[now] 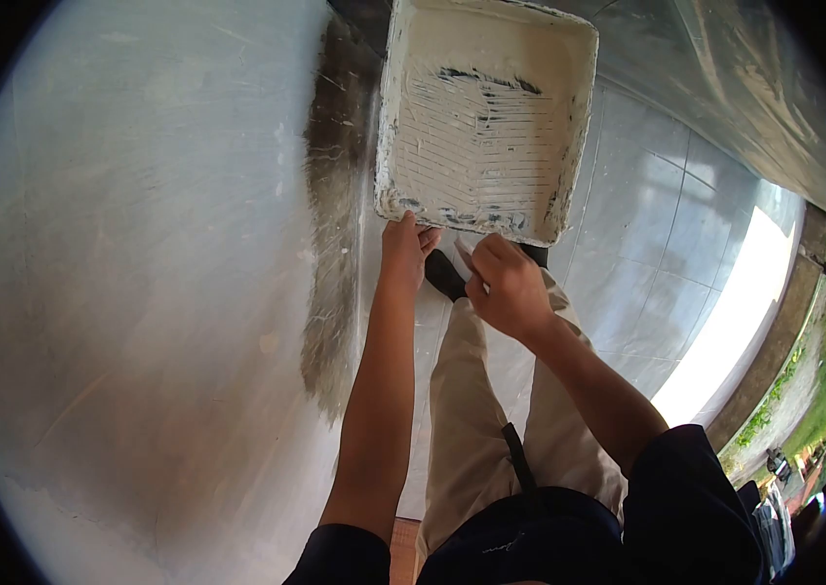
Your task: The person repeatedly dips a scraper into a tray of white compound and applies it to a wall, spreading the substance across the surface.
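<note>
A paint tray (484, 156), coated with off-white paint over its ribbed slope, is at the top middle in front of me. My left hand (406, 249) grips its near left corner, thumb over the rim and fingers curled. Close to the tray's near edge, my right hand (509, 288) is closed around a small, thin, pale object (465, 255), mostly hidden by the fingers; its kind cannot be made out. Whether the tray rests on anything underneath is hidden.
On the left stands a pale wall (159, 273) with a dark unpainted strip (330, 244) along its bottom. Grey floor tiles (652, 205) spread to the right. Translucent plastic sheeting (735, 88) hangs at the upper right. Grass (813, 361) shows past a ledge on the right.
</note>
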`<move>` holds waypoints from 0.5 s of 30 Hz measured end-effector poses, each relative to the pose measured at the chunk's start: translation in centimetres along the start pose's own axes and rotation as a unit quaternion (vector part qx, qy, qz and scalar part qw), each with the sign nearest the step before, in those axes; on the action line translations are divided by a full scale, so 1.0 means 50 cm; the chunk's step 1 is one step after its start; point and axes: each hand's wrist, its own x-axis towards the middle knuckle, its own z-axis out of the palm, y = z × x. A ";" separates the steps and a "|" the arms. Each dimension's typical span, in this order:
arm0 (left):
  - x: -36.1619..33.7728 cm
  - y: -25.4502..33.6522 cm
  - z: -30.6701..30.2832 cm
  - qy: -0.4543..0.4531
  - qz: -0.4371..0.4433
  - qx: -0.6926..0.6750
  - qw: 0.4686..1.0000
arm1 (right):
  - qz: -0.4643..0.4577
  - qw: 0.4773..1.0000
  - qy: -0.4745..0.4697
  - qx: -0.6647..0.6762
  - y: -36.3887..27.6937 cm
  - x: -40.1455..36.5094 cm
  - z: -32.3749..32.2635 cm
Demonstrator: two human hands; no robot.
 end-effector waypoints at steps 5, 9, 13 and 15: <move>-0.002 -0.024 0.023 0.022 0.014 -0.068 0.997 | 0.108 0.987 0.056 0.102 0.071 0.130 -0.086; -0.008 -0.040 0.056 0.046 0.035 -0.093 0.994 | 0.075 0.987 0.111 0.094 0.160 0.240 -0.123; -0.014 -0.053 0.079 0.027 0.059 -0.125 0.990 | -0.009 0.996 0.092 -0.008 0.216 0.360 -0.164; -0.011 -0.061 0.087 0.047 0.057 -0.116 0.990 | -0.022 0.995 0.098 -0.012 0.218 0.414 -0.165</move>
